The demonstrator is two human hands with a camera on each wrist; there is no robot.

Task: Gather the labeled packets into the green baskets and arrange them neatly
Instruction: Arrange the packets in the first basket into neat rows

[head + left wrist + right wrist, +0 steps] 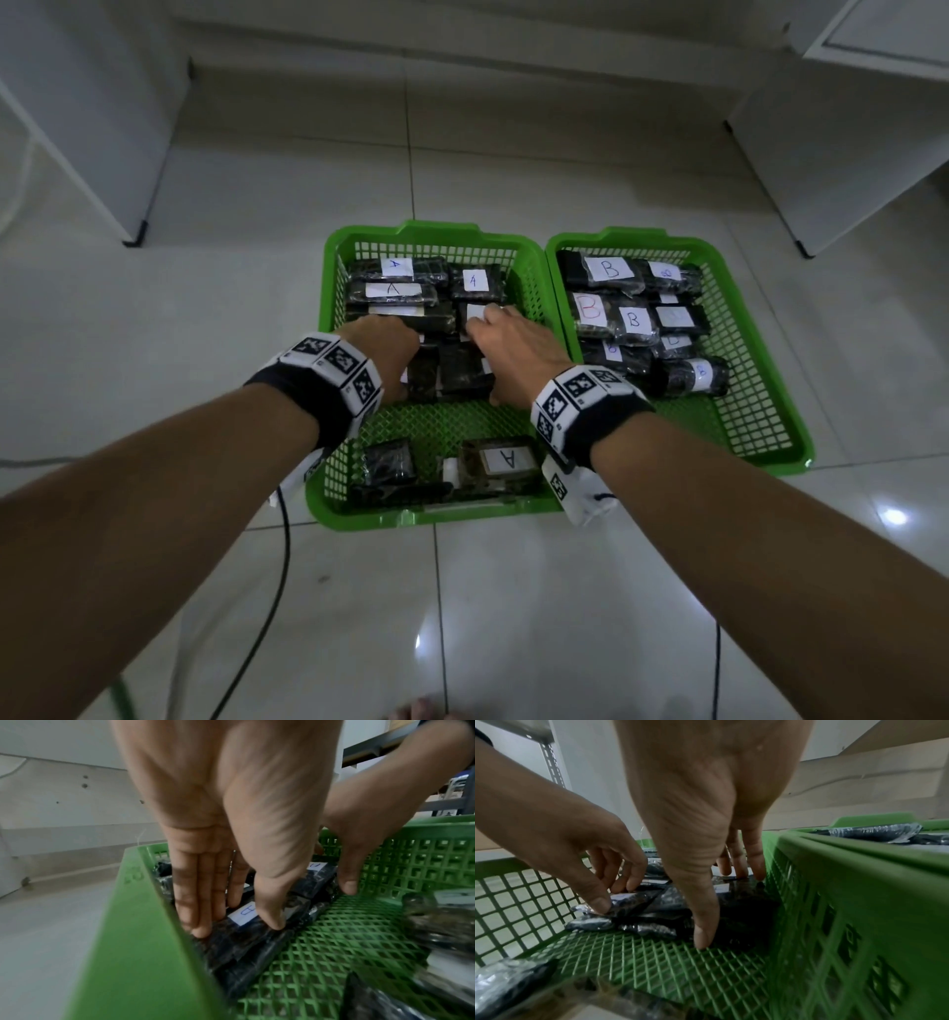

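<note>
Two green baskets (436, 229), tiled floor (513, 591), white cabinets (847, 154)

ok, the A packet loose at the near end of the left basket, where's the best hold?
Probably from above, pinching across its short width. The A packet lies flat, label up, long side along the near wall of the left basket. Bare mesh beyond its far edge leaves finger room; the near edge sits close to the wall, so lift the far side first.

Two green baskets (328, 288), two hands (385, 349), roughly twenty packets (606, 272).
</note>
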